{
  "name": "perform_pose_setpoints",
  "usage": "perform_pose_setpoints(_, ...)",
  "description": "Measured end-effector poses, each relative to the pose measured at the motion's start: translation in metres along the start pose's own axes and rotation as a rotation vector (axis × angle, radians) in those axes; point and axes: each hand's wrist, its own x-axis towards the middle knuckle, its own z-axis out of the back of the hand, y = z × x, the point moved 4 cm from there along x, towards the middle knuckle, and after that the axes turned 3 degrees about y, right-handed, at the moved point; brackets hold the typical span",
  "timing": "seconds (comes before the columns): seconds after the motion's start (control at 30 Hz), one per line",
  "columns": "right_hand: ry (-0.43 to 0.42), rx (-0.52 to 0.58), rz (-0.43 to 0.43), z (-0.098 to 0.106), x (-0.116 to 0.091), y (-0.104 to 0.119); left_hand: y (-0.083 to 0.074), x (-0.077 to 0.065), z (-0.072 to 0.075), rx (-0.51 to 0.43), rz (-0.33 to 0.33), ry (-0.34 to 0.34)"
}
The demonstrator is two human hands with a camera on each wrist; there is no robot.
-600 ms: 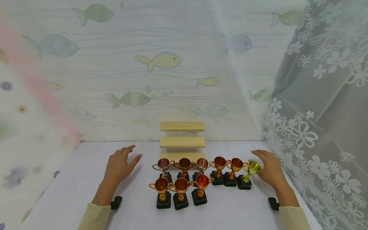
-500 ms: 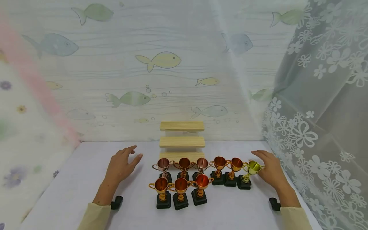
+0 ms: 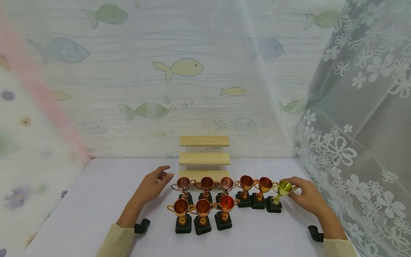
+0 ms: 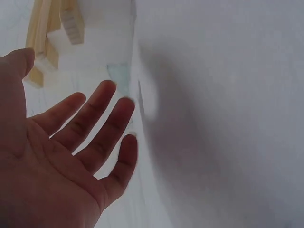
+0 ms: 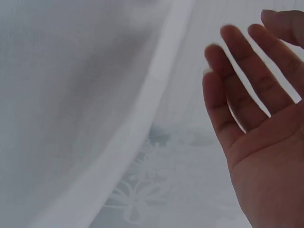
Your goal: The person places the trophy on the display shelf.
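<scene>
Small trophies with black bases stand upright on the white table. At the right end of the back row is a yellow-gold trophy (image 3: 284, 187); my right hand (image 3: 306, 196) is right beside it, fingers reaching behind its cup. In the right wrist view that hand (image 5: 270, 133) has loosely extended fingers and nothing in them. My left hand (image 3: 152, 185), also holding nothing, hovers left of a rose-gold trophy (image 3: 183, 184), with fingers spread in the left wrist view. Another rose-gold trophy (image 3: 227, 184) and several bronze ones, such as the front-left bronze trophy (image 3: 181, 207), fill the space between.
Behind the trophies rises a three-step wooden rack (image 3: 204, 158). A fish-print curtain (image 3: 192, 89) hangs along the back edge of the table (image 3: 257, 237). Sheer flowered lace (image 3: 353, 171) drapes the right side, and a flower-print cloth (image 3: 32, 150) the left.
My left hand has moved right, closer to the rack and the back-left trophy. The right hand has shifted slightly downward in the view beside the yellow-gold trophy. The trophies have stayed in place.
</scene>
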Motion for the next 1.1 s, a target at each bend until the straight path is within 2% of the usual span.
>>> perform_pose_setpoints(0.17, 0.027, 0.064, 0.074, 0.005, -0.001, 0.006, -0.001, 0.002, -0.012, -0.089, 0.005, 0.048)
perform_pose_setpoints(0.3, 0.092, 0.116, 0.1, 0.005, -0.003, 0.007, -0.003, 0.004, -0.018, -0.169, -0.007, 0.07)
perform_pose_setpoints(0.47, 0.213, 0.238, 0.071, -0.002, -0.004, 0.006, -0.003, 0.005, -0.024, -0.321, -0.014, 0.125)
perform_pose_setpoints(0.57, 0.251, 0.283, 0.029, -0.005, -0.005, 0.004, 0.0, 0.005, -0.026, -0.395, -0.019, 0.157)
perform_pose_setpoints(0.77, 0.242, 0.336, -0.014, -0.01, -0.008, 0.003, 0.002, 0.002, -0.026, -0.475, -0.067, 0.194)
perform_pose_setpoints(0.93, 0.241, 0.405, 0.009, -0.015, -0.007, 0.004, 0.0, 0.002, -0.03, -0.535, -0.111, 0.234)
perform_pose_setpoints(1.1, 0.234, 0.425, 0.028, -0.017, -0.006, 0.004, 0.003, 0.004, -0.034, -0.55, -0.14, 0.236)
